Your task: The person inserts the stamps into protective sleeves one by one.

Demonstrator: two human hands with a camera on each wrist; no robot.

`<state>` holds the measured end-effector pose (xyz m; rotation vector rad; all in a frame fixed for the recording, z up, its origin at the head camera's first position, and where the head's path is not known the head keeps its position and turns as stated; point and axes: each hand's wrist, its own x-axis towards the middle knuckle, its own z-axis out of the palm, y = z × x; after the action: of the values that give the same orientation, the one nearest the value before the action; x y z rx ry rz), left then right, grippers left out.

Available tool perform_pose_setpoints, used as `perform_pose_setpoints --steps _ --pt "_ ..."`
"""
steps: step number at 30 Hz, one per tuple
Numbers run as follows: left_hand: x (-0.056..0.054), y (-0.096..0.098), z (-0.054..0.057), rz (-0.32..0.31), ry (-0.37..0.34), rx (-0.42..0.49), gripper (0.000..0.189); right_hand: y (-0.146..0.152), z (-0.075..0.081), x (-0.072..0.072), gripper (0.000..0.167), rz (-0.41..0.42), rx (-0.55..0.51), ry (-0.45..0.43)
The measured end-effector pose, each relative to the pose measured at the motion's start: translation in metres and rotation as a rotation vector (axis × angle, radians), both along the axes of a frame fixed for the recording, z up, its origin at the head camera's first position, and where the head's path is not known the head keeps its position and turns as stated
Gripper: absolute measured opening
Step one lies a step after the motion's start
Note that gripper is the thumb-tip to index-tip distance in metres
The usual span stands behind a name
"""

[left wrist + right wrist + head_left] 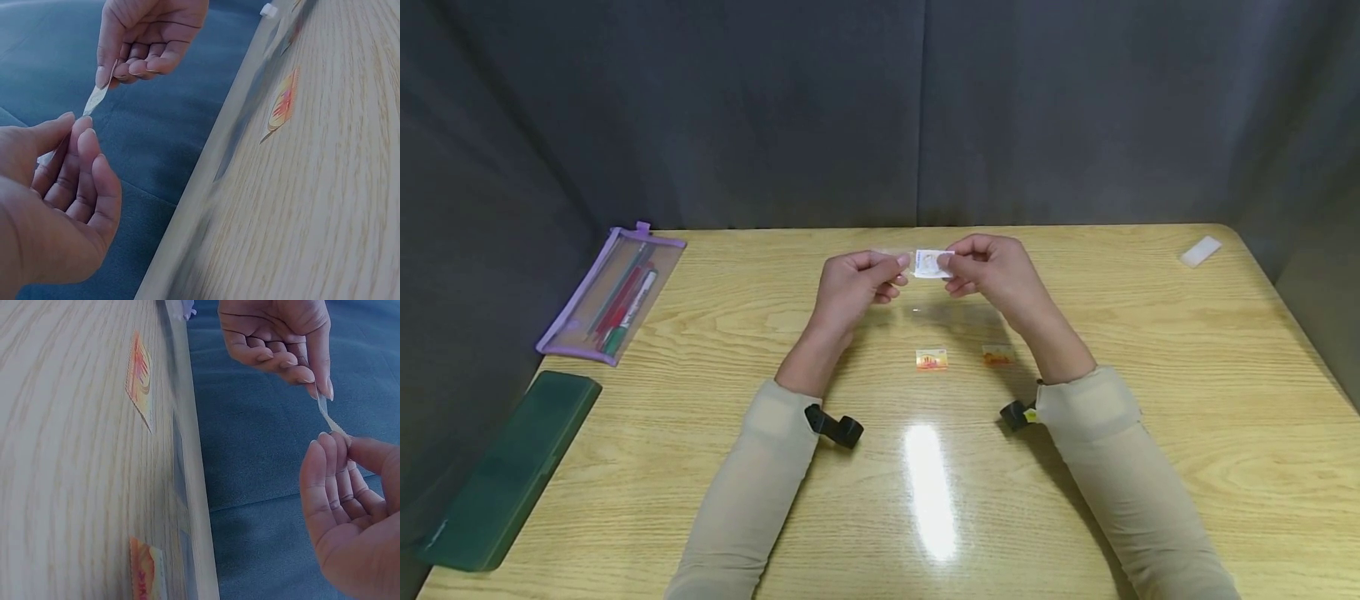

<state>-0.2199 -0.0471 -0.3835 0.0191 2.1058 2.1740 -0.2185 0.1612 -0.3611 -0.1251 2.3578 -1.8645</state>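
While the right hand (1000, 271) pinches a small white stamp (927, 264) with its thumb and finger, the left hand (853, 283) pinches a bit of clear film (891, 251) right next to it. Both hands have thumb and finger pressed together, and the other fingers are softly bent. The white stamp is up in the air between the two hands, over the back part of the table (1225, 417). It has a bumpy edge (like little teeth), and there is a pale picture on its face. The film is so thin that I cannot tell where it ends, or if the stamp is partly in it.

Below the hands, two orange and yellow stamps lie flat on the wood, side by side but apart: a left stamp (932, 360) and a right stamp (997, 355).

Farther out on the left is a purple pouch (647, 231) with see-through sides and pens (628, 308) inside. Just in front of it sits a long green case (512, 471). Far off to the right, near the back corner, lies a small white block (1200, 251). Behind everything hangs a dark curtain (760, 117).
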Motion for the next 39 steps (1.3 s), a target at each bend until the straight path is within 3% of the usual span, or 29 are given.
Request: perform_pose_setpoints --steps 11,29,39 --pt "-0.0009 -0.001 -0.0006 -0.027 -0.015 -0.008 0.028 0.0005 -0.0007 0.0003 0.021 -0.009 0.008 -0.003" --pt "0.0008 -0.0002 0.0016 -0.002 0.006 -0.014 0.024 0.0012 0.0005 0.0014 0.021 0.005 0.042 -0.024" --pt "0.0016 -0.0009 0.0007 0.0 0.01 -0.029 0.035 0.0014 0.0006 0.0 0.02 0.016 0.031 -0.009"
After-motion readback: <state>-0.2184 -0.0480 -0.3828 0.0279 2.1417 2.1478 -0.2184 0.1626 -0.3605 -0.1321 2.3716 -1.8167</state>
